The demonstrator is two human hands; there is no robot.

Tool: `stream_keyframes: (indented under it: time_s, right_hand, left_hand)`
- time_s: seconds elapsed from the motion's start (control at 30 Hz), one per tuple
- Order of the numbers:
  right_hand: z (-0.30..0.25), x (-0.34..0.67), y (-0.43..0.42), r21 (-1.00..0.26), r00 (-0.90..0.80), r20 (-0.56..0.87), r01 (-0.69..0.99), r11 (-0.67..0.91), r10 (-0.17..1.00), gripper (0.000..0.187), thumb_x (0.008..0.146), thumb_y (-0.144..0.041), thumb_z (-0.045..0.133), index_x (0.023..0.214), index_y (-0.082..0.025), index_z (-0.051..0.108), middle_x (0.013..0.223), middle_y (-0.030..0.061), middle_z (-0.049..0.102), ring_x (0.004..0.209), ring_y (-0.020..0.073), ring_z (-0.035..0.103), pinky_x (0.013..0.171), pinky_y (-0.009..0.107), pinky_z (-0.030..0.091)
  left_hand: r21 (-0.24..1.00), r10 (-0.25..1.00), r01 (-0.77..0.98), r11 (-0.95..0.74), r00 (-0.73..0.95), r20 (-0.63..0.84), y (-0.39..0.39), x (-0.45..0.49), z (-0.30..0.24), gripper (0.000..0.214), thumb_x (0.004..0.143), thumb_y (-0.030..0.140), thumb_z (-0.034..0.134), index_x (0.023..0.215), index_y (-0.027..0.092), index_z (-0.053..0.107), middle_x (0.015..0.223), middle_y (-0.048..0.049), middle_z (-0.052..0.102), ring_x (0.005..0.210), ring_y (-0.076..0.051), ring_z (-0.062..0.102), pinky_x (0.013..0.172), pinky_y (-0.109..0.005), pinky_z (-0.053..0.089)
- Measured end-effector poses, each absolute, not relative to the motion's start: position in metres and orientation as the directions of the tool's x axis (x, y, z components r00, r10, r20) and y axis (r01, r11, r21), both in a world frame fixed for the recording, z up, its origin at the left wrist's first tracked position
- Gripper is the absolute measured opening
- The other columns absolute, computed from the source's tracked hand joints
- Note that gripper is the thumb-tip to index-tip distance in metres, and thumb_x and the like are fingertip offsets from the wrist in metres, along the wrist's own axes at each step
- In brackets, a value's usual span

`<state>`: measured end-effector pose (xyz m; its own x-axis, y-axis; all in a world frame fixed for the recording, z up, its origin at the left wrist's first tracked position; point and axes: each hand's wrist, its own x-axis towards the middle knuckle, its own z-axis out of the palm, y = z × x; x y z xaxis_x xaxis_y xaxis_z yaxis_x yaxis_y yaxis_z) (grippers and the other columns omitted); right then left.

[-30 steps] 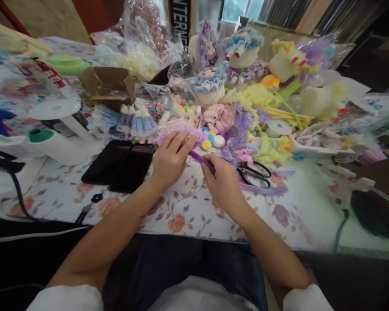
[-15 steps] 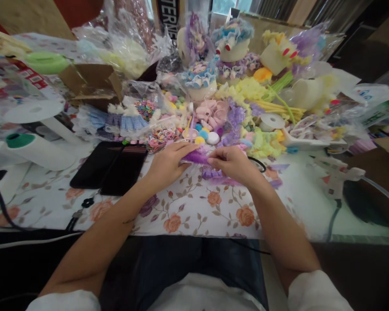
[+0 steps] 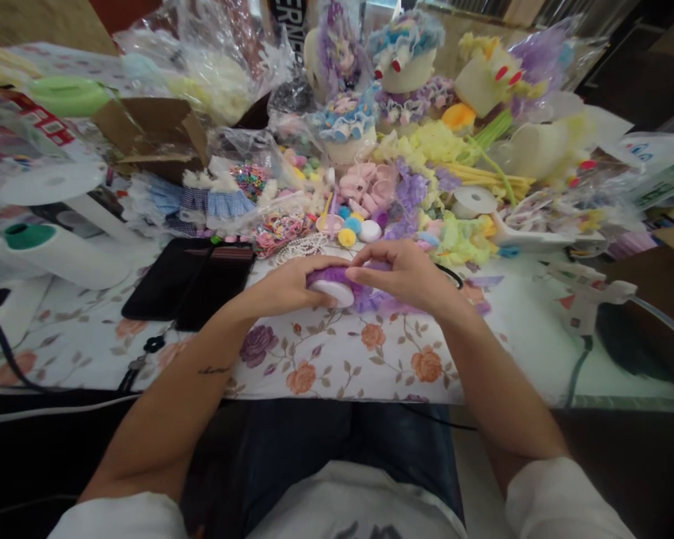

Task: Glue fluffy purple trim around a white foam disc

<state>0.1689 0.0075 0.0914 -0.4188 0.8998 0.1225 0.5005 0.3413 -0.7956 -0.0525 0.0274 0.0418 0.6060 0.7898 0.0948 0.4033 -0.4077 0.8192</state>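
My left hand (image 3: 284, 284) and my right hand (image 3: 410, 273) meet over the flowered tablecloth (image 3: 326, 352). Between them sits a round white piece wrapped in fuzzy purple trim (image 3: 329, 283). The left hand's fingers curl around its left side. Fingers of the right hand pinch the purple trim at its top right edge. More purple trim (image 3: 387, 303) trails under the right hand onto the cloth. Black scissors (image 3: 454, 277) lie partly hidden behind the right hand.
Beyond the hands lie pompoms (image 3: 351, 228), pink and yellow ruffles and finished cake-like ornaments (image 3: 407, 64). A black case (image 3: 194, 281) lies left, with white rolls (image 3: 61, 251) further left. A white glue gun (image 3: 589, 296) and its cord lie at right.
The hands have drawn closer together around the piece, which now shows as a white round with purple wound on it. The view shifted slightly, and the scissors are now mostly covered.
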Motion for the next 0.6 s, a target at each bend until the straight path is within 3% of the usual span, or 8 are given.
stream_keyframes:
  time_s: [0.23, 0.6]
  right_hand:
    - [0.0871, 0.1651, 0.0063, -0.808, -0.363, 0.136, 0.498, 0.315, 0.922, 0.014, 0.077, -0.029, 0.071, 0.072, -0.017, 0.077, 0.066, 0.0006, 0.070, 0.062, 0.0125, 0.057, 0.058, 0.025, 0.039]
    - [0.0875, 0.1629, 0.0069, -0.757, -0.332, 0.093, 0.589, 0.283, 0.939, 0.013, 0.076, -0.025, 0.070, 0.068, -0.015, 0.075, 0.057, -0.0011, 0.063, 0.051, 0.0092, 0.047, 0.051, 0.026, 0.032]
  left_hand:
    - [0.858, 0.774, 0.359, -0.366, 0.630, 0.067, 0.0266, -0.0519, 0.0436, 0.059, 0.071, 0.033, 0.078, 0.128, 0.023, 0.064, 0.123, -0.0056, 0.071, 0.108, -0.025, 0.067, 0.095, -0.037, 0.053]
    - [0.896, 0.772, 0.326, -0.301, 0.635, 0.029, 0.0263, -0.0508, 0.0442, 0.061, 0.070, 0.031, 0.079, 0.128, 0.025, 0.064, 0.123, -0.0048, 0.071, 0.104, -0.024, 0.069, 0.089, -0.035, 0.055]
